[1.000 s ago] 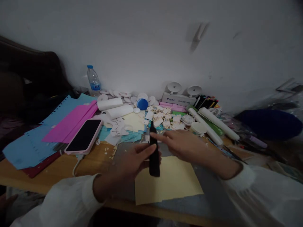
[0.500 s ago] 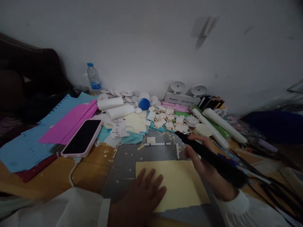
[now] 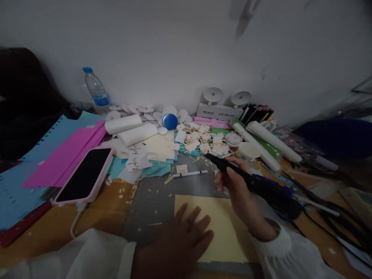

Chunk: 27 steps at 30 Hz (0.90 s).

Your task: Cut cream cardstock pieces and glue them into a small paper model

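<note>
Black handheld tool (image 3: 271, 198) lies slantwise in the right hand (image 3: 240, 193), its narrow tip reaching out past the fingers to the far left and its thicker rear end passing above the wrist to the right. The thumb and fingers of that hand are closed around the tool's front part, pinching it. The tip hangs above the grey mat (image 3: 151, 201), beyond the far edge of the yellow paper (image 3: 229, 228), and points toward the pile of small pale cards (image 3: 194, 144).

The left hand (image 3: 186, 242) is palm down with its fingers spread over the left part of the paper, well apart from the tool; whether the whole palm presses on the sheet cannot be told.

Between the paper and the cards, a white pen (image 3: 190, 174) lies on the mat, just beside a small pale piece (image 3: 182, 169). Pale scraps are scattered around them. A round tub (image 3: 248, 151) stands just beyond the right hand. At the left of the desk (image 3: 99, 217), a phone (image 3: 85, 174) in a pink case lies near bright pink sheets (image 3: 65, 155), a white cable at its near end.
</note>
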### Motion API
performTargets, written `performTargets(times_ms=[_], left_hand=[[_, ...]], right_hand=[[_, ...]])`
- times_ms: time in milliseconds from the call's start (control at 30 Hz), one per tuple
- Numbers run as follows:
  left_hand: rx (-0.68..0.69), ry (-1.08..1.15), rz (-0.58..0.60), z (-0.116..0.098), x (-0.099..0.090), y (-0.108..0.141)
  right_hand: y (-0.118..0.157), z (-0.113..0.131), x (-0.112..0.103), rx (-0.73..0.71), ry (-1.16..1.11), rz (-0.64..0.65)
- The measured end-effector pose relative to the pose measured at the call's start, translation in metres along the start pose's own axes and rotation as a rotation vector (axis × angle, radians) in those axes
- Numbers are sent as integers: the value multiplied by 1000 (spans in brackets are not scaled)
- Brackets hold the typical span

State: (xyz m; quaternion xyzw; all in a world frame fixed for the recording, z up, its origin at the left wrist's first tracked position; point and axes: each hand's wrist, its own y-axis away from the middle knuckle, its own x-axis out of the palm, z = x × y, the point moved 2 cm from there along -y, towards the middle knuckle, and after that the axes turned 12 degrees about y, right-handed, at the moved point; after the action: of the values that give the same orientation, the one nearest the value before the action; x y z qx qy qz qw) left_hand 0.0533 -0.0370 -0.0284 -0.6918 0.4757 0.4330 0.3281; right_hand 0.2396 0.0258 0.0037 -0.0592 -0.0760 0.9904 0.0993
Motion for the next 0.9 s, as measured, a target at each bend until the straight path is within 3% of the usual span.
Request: performTargets(times_ms=[133,267,433,700,900], left_hand=[[2,-60,-19,1,8,-6],[39,-124,-91,5,19,-6],[54,-170,-275,7,26,-7],[-57,-54,-419,6,32,-15],[-106,35,-371,8,33,-15]], right_hand=[[1,-14,16,96,-20,86],[10,-27,26,153,-43,22],[21,-41,28,258,-28,61],[22,-45,26,430,-231,74],[26,-38,20,429,-215,59]])
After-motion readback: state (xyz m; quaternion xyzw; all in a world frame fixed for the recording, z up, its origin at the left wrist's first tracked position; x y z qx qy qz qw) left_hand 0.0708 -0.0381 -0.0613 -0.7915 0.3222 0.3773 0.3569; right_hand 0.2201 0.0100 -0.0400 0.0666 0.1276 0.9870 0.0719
